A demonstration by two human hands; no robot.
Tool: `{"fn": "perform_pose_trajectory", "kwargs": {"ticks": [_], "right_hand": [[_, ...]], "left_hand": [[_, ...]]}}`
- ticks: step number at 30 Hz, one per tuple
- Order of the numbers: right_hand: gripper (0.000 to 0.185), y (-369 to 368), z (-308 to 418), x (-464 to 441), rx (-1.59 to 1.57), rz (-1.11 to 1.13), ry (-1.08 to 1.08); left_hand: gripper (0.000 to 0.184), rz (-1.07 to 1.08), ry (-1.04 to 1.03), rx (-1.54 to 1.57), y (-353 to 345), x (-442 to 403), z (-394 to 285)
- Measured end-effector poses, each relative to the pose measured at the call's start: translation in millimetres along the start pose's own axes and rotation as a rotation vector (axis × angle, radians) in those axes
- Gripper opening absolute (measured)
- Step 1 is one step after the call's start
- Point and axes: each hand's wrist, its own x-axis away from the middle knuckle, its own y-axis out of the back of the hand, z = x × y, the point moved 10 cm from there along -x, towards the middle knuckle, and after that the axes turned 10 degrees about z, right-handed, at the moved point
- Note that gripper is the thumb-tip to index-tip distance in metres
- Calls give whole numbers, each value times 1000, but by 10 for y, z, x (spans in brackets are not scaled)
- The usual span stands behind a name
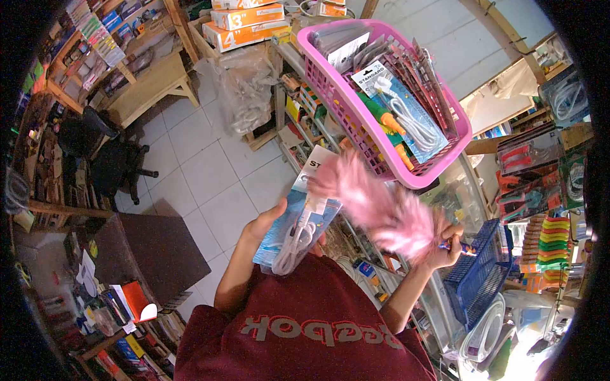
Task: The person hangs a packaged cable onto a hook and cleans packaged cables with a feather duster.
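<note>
My left hand (265, 222) grips a blister pack (293, 232) with a coiled white cable and plug on a blue card, held tilted in front of my chest. My right hand (450, 246) is closed round the handle of a pink fluffy duster (397, 219), blurred by motion. The duster's far end lies across the top of the pack's card. Just beyond stands a pink plastic basket (416, 180), holding a similar cable pack (406, 120), several other packs and green-and-orange nozzle-like items (384, 119).
A glass counter with shelves runs under the basket. A blue basket (478, 273) and coiled hose (483, 330) lie at right, near hanging packaged tools (521, 203). At left are a brown desk (159, 254), a black chair (111, 159) and a wooden bench (149, 89).
</note>
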Motion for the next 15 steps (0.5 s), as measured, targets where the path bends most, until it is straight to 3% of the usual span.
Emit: {"fn": "perform_pose_trajectory", "kwargs": {"ticks": [2, 4, 7, 8, 10, 11, 12, 13, 15], "right_hand": [[25, -86, -46, -7, -233, 23, -40], [25, -113, -52, -2, -238, 25, -49], [26, -151, 14, -21, 93, 3, -16], [26, -446, -11, -46, -13, 243, -8], [26, -347, -20, -23, -178, 178, -13], [27, -289, -19, 7, -259, 141, -16], [27, -77, -98, 57, -207, -105, -158], [27, -145, -18, 7, -169, -40, 11], [27, -325, 29, 3, 63, 182, 12]], "left_hand": [[71, -186, 22, -66, 302, 111, 83], [65, -283, 24, -90, 319, 163, 35], [64, 194, 71, 138, -454, -60, -49], [64, 34, 63, 62, -209, -21, -1], [64, -286, 45, -92, 322, 156, 82], [65, -265, 65, -80, 350, 173, 124], [66, -244, 85, -67, 338, 176, 147], [66, -224, 103, -55, 319, 168, 163], [66, -28, 87, 31, 83, 35, 150]]}}
